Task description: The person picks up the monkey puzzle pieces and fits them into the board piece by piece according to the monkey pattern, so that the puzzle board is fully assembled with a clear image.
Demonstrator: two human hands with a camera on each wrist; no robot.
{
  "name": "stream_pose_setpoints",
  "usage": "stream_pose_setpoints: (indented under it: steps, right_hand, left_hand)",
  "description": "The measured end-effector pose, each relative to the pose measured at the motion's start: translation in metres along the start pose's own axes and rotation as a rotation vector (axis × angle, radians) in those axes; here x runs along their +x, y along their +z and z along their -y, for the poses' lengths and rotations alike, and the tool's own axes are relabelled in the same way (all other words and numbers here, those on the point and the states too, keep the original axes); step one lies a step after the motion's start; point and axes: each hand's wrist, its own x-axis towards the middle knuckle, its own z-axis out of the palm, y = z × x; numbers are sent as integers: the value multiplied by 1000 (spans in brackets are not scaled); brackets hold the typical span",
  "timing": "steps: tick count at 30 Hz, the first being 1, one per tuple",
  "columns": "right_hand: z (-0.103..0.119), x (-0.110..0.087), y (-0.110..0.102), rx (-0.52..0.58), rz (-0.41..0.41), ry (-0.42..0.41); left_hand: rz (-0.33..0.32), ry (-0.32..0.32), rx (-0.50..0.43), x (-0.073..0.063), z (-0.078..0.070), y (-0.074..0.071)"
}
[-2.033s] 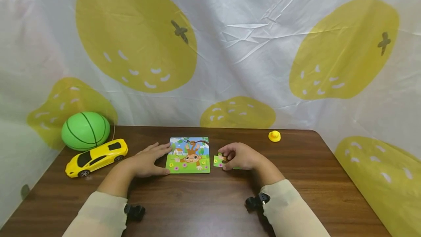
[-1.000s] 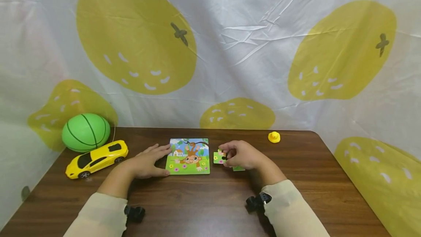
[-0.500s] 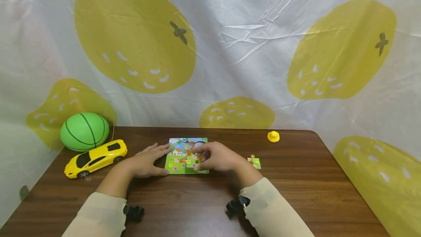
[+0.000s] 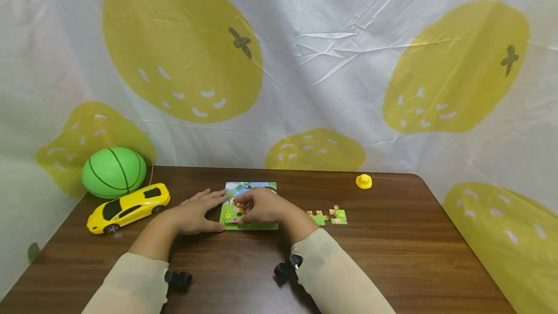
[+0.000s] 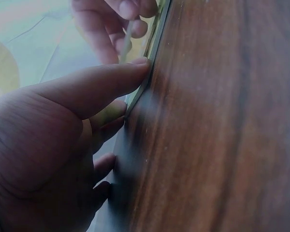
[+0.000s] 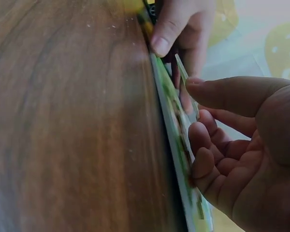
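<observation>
Ball: green, at the back left corner of the table.
Toy car: yellow, near the table's left edge, just in front of the ball; I cannot tell whether they touch.
My left hand: fingers and thumb spread, resting against the left edge of the puzzle board, thumb at its front left corner.
Puzzle board: lying flat towards the table's back edge, partly hidden under my other hand.
Puzzle piece: above the front left part of the board, tilted, not lying flat on it.
My right hand: pinching that piece between thumb and fingertips.
Just changed: half a second ago I had the piece over the board's right half; now it is across at the left. I judge the carry nearly done, with lining up and laying flat still undone.
Loose pieces: one on the table to the board's right, partly behind my wrist, and another just beside it. The first was hidden from the head view half a second ago.
Duck: yellow, by the table's back edge, towards the right corner.
</observation>
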Motion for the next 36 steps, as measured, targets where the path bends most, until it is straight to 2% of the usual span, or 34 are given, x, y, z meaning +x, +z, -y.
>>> stream_pose_setpoints:
  steps: [5, 11, 21, 26, 36]
  right_hand:
    - [-1, 6, 4, -6, 22, -10]
    - [3, 6, 7, -45, 28, 37]
    - [3, 8, 10, -27, 22, 85]
    - [4, 7, 9, -24, 29, 82]
    - [6, 10, 9, -111, 16, 54]
  left_hand:
    - [0, -1, -5, 0, -1, -1]
    - [0, 2, -9, 0, 0, 0]
    - [6, 8, -14, 0, -1, 0]
    - [6, 12, -11, 0, -2, 0]
    - [9, 1, -6, 0, 0, -1]
